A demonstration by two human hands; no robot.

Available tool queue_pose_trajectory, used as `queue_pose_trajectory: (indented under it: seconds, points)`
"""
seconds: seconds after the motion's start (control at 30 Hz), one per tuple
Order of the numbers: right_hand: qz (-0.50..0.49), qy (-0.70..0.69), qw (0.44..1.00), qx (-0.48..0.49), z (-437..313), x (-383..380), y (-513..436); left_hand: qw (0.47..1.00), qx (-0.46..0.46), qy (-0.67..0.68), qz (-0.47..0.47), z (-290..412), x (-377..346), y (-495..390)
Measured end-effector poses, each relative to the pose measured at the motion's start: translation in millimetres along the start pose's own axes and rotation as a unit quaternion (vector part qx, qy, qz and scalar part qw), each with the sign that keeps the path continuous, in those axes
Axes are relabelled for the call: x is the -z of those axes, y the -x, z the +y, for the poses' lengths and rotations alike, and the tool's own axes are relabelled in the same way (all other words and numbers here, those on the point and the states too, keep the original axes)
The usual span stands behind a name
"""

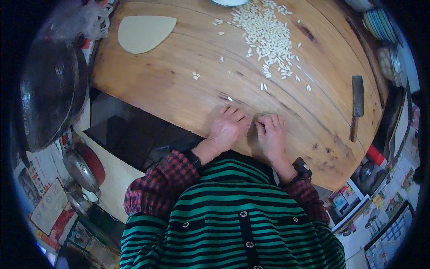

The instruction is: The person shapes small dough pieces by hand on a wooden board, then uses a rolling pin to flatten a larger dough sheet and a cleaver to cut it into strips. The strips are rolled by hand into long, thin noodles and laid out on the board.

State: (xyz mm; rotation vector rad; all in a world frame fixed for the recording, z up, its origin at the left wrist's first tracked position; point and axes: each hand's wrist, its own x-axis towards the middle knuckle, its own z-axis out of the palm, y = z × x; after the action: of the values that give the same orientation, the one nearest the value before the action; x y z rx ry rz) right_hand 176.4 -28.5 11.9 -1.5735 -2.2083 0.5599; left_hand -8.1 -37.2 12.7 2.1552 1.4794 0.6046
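Observation:
My left hand [230, 127] rests on the wooden board [188, 101] near its front edge, palm down with its fingers curled. Close beside it on the right, my right hand [273, 134] has thumb and forefinger drawn together. The fingers hide whatever may be between them, so I cannot tell if either hand holds anything. One small white dough piece [229, 98] lies just beyond my left fingertips. Farther back spreads a heap of small pointed dough pieces [268, 37], with several strays around it. A flat dough sheet [146, 33] with one straight side lies at the far left.
A cleaver [358, 101] lies near the board's right edge. Part of a white bowl [230, 2] shows at the back. To the left stand a large dark wok [50, 94] and a metal colander [80, 168]. Striped bowls [381, 25] sit beyond the right edge.

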Motion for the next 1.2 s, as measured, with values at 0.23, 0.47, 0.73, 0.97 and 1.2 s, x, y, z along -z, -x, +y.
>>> queue_pose_trajectory:
  seconds: [0.23,0.47,0.73,0.97,1.2]
  points:
    - [0.063,-0.022,0.997,-0.038,1.7,-9.6,-0.5,0.996,0.076,-0.050,0.010,5.7,-13.1,-18.3]
    - [0.082,-0.043,0.991,-0.096,7.0,-15.6,-20.2,0.990,0.137,-0.009,0.013,7.1,-11.0,-26.8]
    - [0.088,-0.318,0.919,-0.214,18.6,-10.6,-21.2,0.984,0.174,-0.046,-0.001,8.1,-10.2,-42.2]
    - [-0.143,-0.374,0.908,-0.122,-6.1,-5.5,6.7,0.983,0.124,0.026,0.133,-9.3,-0.9,-30.2]
    - [0.078,-0.125,0.989,0.031,-7.4,-4.6,-81.9,0.909,0.342,0.020,0.236,-64.7,39.8,-3.1]
